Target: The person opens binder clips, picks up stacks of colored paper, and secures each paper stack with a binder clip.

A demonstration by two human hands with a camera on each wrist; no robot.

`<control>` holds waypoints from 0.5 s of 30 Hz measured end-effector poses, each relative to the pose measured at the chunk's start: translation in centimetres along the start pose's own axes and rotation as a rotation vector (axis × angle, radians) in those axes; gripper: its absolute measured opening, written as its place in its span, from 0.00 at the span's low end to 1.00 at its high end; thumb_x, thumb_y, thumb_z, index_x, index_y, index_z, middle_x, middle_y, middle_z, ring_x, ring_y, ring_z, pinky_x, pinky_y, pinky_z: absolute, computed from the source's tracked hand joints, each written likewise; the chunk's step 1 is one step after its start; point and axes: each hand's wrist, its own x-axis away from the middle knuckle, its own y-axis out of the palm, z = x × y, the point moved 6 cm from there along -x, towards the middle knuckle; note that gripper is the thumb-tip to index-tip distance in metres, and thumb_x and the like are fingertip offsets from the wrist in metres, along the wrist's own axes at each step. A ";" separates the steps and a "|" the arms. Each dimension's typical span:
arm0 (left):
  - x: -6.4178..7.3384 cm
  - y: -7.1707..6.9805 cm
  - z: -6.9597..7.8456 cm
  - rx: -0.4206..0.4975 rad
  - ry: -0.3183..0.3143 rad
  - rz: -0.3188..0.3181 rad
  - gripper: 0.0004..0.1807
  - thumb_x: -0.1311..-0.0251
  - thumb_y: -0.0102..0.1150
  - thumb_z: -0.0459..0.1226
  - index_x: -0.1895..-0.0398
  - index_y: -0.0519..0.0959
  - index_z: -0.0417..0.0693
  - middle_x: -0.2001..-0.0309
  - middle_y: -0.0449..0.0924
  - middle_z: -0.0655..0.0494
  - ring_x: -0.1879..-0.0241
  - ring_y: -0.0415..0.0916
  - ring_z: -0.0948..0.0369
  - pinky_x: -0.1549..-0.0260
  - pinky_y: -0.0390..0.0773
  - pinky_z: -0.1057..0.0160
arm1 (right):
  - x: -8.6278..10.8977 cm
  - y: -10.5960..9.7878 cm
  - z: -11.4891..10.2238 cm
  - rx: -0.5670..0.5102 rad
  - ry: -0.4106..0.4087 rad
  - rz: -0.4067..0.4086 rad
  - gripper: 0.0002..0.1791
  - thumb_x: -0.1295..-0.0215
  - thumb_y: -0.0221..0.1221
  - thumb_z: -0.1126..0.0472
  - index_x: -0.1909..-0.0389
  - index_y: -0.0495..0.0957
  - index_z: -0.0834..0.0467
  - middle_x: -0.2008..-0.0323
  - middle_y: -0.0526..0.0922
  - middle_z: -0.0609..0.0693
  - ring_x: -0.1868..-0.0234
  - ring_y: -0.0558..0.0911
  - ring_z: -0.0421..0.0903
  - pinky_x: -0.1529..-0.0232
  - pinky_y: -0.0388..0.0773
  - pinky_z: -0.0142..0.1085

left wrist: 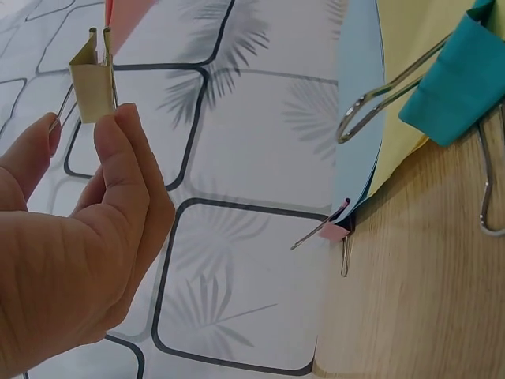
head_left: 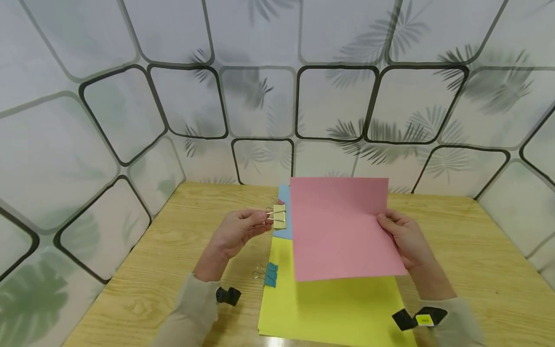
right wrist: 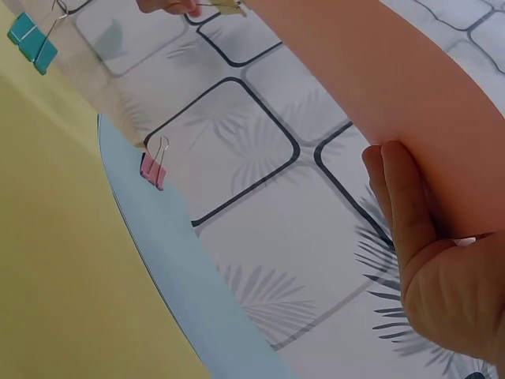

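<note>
My left hand [head_left: 237,230] pinches a pale yellow binder clip [head_left: 279,217] by its wire handles, just left of a pink sheet [head_left: 340,231]. In the left wrist view the clip [left wrist: 92,91] points upward between thumb and fingers. My right hand [head_left: 405,238] holds the pink sheet by its right edge, thumb in front and fingers behind, raised above the table. Beneath it lie yellow paper [head_left: 329,313] and, farther back, blue paper [head_left: 283,233]. A teal binder clip [head_left: 270,274] grips the yellow paper's left edge. A pink binder clip [right wrist: 153,170] sits on the blue paper's edge.
The papers lie on a wooden table [head_left: 173,250]. A pale patterned wall covering [head_left: 260,106], with dark rounded outlines and leaf prints, rises behind the table and along its sides. Black devices are strapped at both wrists.
</note>
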 end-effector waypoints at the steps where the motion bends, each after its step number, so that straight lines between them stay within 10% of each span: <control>1: 0.0 0.1 -0.1 -0.013 -0.001 0.004 0.14 0.28 0.51 0.27 0.46 0.76 0.24 0.62 0.85 0.56 0.61 0.84 0.63 0.52 0.82 0.64 | 0.0 0.1 0.0 0.003 0.001 0.004 0.12 0.23 0.51 0.60 0.57 0.84 0.48 0.64 0.86 0.45 0.66 0.86 0.40 0.67 0.84 0.34; 15: -0.1 0.5 -0.2 -0.086 -0.003 0.042 0.21 0.30 0.53 0.28 0.41 0.69 0.16 0.52 0.82 0.43 0.59 0.84 0.62 0.50 0.81 0.61 | 0.0 0.4 -0.3 0.067 0.016 0.072 0.09 0.25 0.54 0.58 0.59 0.84 0.46 0.65 0.85 0.43 0.66 0.85 0.38 0.67 0.84 0.32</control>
